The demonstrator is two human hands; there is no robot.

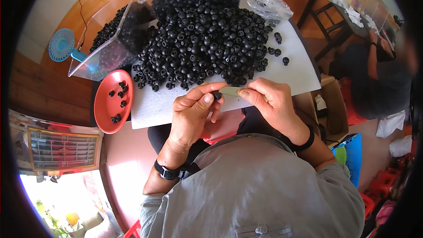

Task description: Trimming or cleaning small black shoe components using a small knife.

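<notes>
Over the near edge of the worktop [302, 76], a small black piece [216, 94] is pinched by the left hand [188, 113], a pale blade [229, 91] by the right hand [276, 105] — contact cannot be told clearly, so light, braced strokes are advised.

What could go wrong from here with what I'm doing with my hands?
The flat pale tool in your right hand could slip off the small black part and catch your left hand, whose fingers grip that part close to the tool's end.

A bump might also send loose black pieces, lying to the right of the big pile, off the white tabletop.
</notes>
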